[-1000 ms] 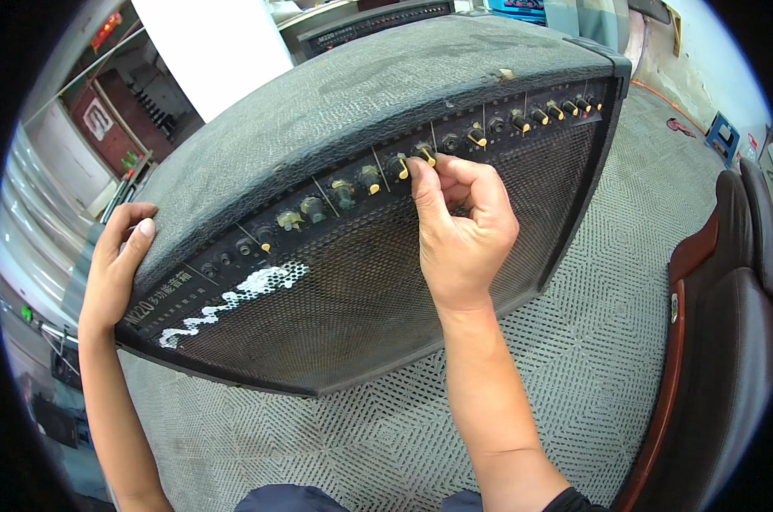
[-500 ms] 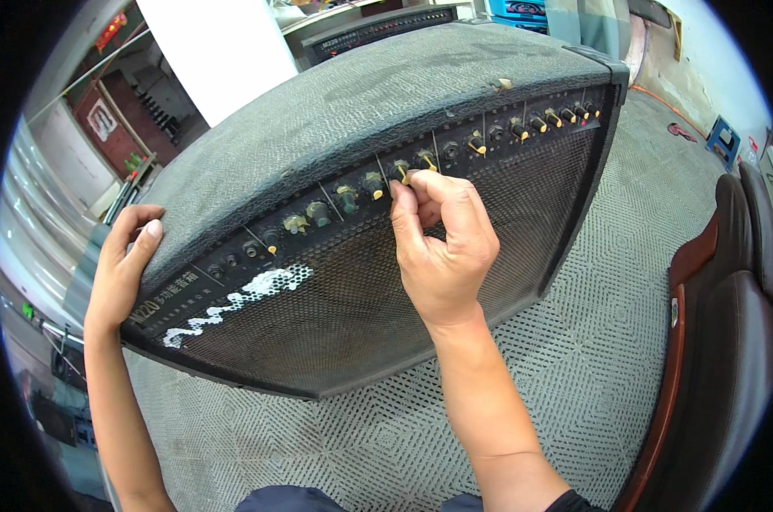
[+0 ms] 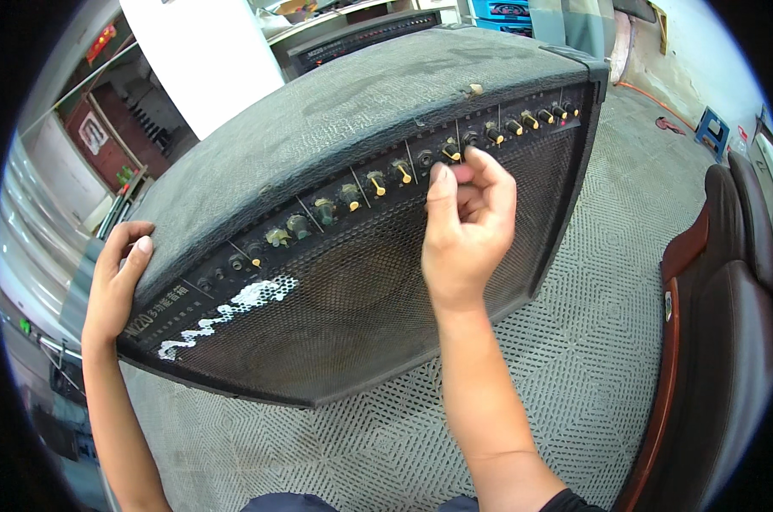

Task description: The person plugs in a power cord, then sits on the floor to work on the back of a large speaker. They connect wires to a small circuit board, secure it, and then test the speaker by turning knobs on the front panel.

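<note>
A big black amplifier speaker stands on the floor before me, with a textured dusty top and a mesh grille front. Along its upper front edge runs a row of control knobs, several with yellowish pointers. My left hand grips the speaker's left top corner, fingers bent over the edge and thumb beside them. My right hand is raised at the panel, right of its middle. Thumb and forefinger are parted just below a yellow-marked knob; whether they touch it I cannot tell. The other fingers curl into the palm.
Grey patterned matting covers the floor. A brown leather chair stands at the right. Behind the speaker are a white panel, a second black amplifier and blue crates. A blue stool stands far right.
My right hand has left a knob near the panel's middle and shifted right to another, its thumb and forefinger parting. My left hand keeps its place on the corner. The view has shifted slightly.
</note>
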Tool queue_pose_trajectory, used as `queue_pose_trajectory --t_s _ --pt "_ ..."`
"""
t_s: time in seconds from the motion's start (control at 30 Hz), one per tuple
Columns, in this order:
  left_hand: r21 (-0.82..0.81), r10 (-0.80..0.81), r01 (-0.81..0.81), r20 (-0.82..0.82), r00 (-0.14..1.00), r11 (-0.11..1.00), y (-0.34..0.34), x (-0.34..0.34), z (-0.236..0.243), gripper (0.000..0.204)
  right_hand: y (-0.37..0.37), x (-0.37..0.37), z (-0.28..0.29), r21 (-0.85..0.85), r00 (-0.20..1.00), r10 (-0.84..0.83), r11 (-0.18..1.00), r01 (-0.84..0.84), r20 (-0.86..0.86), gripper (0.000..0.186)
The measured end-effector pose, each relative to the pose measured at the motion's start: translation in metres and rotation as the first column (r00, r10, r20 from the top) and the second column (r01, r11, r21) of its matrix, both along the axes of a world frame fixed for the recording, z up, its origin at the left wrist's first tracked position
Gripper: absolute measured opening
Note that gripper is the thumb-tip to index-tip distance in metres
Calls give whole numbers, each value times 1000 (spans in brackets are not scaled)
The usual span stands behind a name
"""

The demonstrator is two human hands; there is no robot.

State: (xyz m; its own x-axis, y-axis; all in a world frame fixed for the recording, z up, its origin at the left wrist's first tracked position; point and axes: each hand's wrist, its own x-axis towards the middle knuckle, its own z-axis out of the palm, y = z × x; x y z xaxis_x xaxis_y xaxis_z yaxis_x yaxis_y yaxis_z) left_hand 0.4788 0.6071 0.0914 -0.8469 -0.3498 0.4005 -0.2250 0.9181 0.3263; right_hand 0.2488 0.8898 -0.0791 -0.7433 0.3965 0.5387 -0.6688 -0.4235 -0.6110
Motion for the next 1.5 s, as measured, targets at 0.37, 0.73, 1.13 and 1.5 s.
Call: queue_pose_trajectory --t_s 0.37,0.73,1.13,1.5 --pt "16 0 0 1 1000 1000 3 -1 1 40 16 -16 9 174 977 -207 961 214 -55 15" --pt "29 0 0 14 1000 1000 -4 -1 0 41 29 -34 6 -72 996 -68 995 72 56 25" --pt "27 7 -7 21 1000 1000 -3 -2 2 36 42 -45 8 45 973 -230 972 230 -11 14" --pt "27 7 -7 14 1000 1000 1 0 3 36 49 -44 8 173 948 -300 933 315 -108 18"
